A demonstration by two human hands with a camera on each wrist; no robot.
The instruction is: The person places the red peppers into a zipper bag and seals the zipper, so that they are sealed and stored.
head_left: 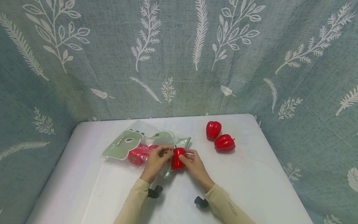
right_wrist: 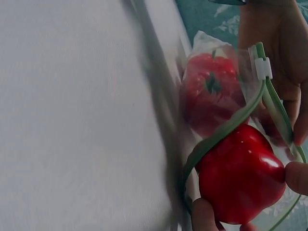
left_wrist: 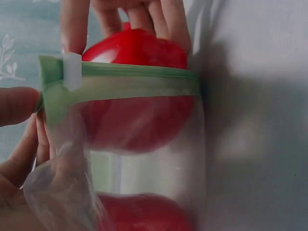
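Bell pepper [right_wrist: 241,177] in right hand [head_left: 196,166]: glossy red, smooth, lobed.

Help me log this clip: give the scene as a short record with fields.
Left hand: pinches a clear plastic zip bag by its green rim
Right hand: holds a glossy red bell pepper
Pepper position: partly inside the bag's mouth
Bag contents: more red peppers
Loose: two more glossy red bell peppers right of the bag
Surface: white table
Backdrop: leaf-printed blue-green fabric
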